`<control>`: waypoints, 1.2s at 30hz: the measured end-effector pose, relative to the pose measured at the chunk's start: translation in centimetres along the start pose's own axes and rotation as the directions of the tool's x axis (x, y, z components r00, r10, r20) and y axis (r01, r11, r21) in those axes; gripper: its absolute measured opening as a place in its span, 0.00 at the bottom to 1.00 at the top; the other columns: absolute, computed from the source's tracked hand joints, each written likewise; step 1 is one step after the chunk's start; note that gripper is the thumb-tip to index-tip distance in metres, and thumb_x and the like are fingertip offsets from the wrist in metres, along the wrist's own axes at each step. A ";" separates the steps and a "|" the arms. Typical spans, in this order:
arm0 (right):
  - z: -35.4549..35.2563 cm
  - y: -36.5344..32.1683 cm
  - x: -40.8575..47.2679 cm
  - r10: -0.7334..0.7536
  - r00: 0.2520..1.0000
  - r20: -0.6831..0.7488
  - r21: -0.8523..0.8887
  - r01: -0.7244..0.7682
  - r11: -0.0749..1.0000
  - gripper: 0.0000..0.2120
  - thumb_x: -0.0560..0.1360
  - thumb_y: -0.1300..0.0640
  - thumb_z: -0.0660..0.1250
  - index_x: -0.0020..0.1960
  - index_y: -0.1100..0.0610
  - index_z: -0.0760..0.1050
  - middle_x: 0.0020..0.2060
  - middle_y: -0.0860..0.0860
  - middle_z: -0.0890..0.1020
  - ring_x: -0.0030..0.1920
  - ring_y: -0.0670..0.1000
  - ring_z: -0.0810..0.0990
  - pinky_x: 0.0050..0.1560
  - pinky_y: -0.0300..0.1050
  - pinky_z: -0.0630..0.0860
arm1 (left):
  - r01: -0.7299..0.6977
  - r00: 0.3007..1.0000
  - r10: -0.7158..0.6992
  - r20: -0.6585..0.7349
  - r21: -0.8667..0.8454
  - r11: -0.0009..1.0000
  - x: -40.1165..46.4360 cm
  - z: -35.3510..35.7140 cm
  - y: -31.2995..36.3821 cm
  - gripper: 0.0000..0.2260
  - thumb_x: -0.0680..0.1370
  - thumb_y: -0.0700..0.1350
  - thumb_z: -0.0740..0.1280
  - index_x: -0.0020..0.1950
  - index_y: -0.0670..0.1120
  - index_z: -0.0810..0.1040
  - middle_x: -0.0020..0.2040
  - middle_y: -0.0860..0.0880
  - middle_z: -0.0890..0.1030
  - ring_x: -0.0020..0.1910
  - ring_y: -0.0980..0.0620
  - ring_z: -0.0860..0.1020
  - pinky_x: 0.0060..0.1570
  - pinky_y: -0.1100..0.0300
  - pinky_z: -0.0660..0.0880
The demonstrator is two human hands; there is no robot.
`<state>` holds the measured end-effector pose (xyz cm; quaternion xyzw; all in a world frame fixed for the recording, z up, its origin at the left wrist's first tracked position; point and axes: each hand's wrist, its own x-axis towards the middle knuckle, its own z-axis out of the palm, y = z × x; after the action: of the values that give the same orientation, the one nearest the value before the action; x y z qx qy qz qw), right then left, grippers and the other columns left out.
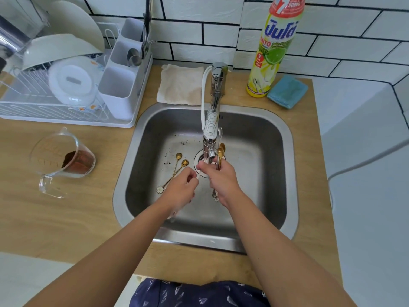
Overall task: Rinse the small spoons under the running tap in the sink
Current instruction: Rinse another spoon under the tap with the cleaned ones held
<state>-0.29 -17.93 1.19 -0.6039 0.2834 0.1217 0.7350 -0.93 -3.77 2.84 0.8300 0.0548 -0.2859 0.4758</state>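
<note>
Right hand (pixel 221 177) clutching gold spoons (pixel 220 155) beneath tap (pixel 211 138), left hand (pixel 181 189) pinching white handle, two spoons (pixel 180 166) on sink (pixel 287 151) floor

A light wooden countertop (pixel 66 218) carries everything, with a steel sink (pixel 132 156) set into it. Left of the sink, a clear measuring jug (pixel 59 161) lies tipped on its side, holding what looks like brown powder. Behind the jug stands a white dish rack (pixel 66 107). Behind the sink lies a beige cloth (pixel 180 85); right of that stand a yellow detergent bottle (pixel 272 52) and a blue sponge (pixel 287 90).
</note>
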 end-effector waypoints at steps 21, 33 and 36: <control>-0.3 0.3 -1.0 -0.071 0.995 -0.076 -0.045 0.068 0.997 0.06 0.78 0.48 0.73 0.53 0.48 0.84 0.36 0.40 0.86 0.30 0.41 0.77 0.30 0.32 0.72 | 0.012 1.000 -0.012 0.003 -0.086 0.996 -0.6 -0.6 0.4 0.07 0.82 0.50 0.65 0.50 0.50 0.81 0.37 0.50 0.79 0.35 0.53 0.73 0.34 0.58 0.71; -0.2 0.3 -0.1 -0.007 1.000 0.026 -0.059 0.008 0.998 0.11 0.83 0.50 0.66 0.62 0.53 0.79 0.39 0.38 0.87 0.22 0.41 0.66 0.27 0.36 0.64 | 0.017 1.000 -0.018 -0.024 -0.041 0.999 -0.9 -0.3 1.1 0.07 0.83 0.48 0.63 0.49 0.48 0.77 0.32 0.52 0.79 0.27 0.56 0.71 0.24 0.63 0.68; 0.1 0.2 -0.4 -0.054 0.998 -0.040 -0.036 0.052 0.998 0.11 0.77 0.55 0.74 0.59 0.52 0.83 0.32 0.39 0.84 0.26 0.37 0.76 0.30 0.31 0.68 | 0.029 0.999 -0.030 -0.018 -0.054 0.998 -0.8 -0.3 0.9 0.07 0.83 0.48 0.63 0.49 0.48 0.76 0.33 0.50 0.79 0.27 0.55 0.70 0.24 0.63 0.67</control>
<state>-0.70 -17.76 1.25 -0.6262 0.2802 0.0947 0.7214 -1.18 -3.86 4.04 0.8187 0.0791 -0.2833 0.4931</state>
